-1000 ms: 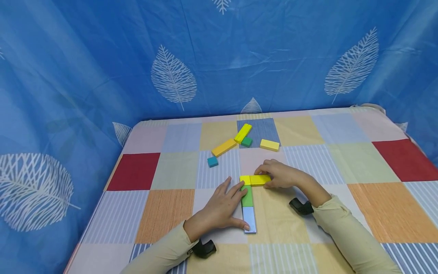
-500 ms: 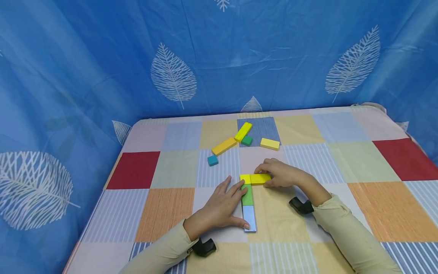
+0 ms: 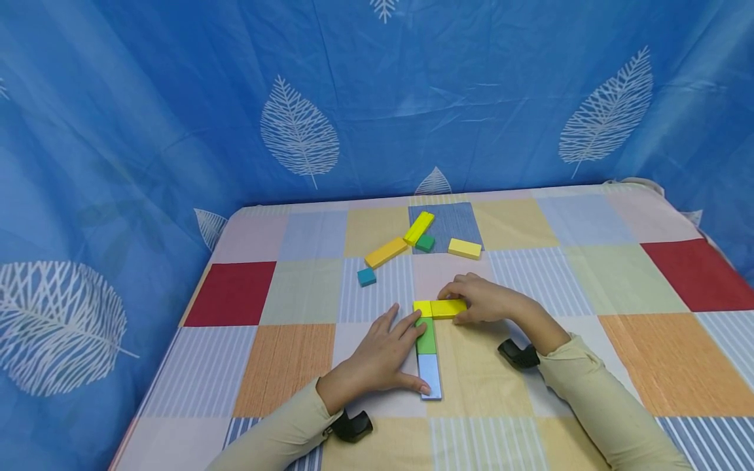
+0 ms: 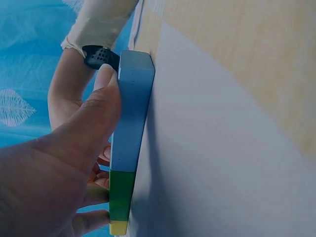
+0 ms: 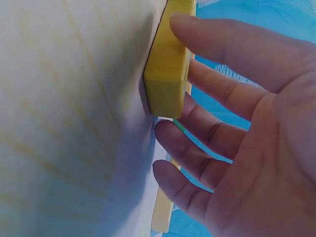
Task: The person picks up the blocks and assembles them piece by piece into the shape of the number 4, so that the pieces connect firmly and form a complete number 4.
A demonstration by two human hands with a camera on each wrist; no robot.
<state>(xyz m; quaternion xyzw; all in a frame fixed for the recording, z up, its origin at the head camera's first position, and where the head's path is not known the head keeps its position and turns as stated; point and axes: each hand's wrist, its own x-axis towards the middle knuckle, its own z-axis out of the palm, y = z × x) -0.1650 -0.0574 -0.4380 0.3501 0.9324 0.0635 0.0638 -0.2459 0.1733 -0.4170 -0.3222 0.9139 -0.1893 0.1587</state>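
Flat blocks lie in an L in the head view: a light blue block (image 3: 429, 377), a green block (image 3: 425, 336), a small yellow block (image 3: 421, 308) at the corner and a long yellow block (image 3: 446, 309) to the right. My left hand (image 3: 379, 356) is spread along the upright arm of the L. Its thumb touches the blue block's near end, with fingertips on the green block and at the corner. My right hand (image 3: 485, 299) pinches the long yellow block's right end between thumb and fingers; the right wrist view shows the thumb on its side.
Farther back lie a bright yellow block (image 3: 419, 227), a small green block (image 3: 425, 243), a pale yellow block (image 3: 465, 248), an orange block (image 3: 386, 252) and a small teal block (image 3: 366, 277). A patchwork cloth (image 3: 300, 294) covers the table; a blue leaf-print curtain (image 3: 377, 98) hangs behind.
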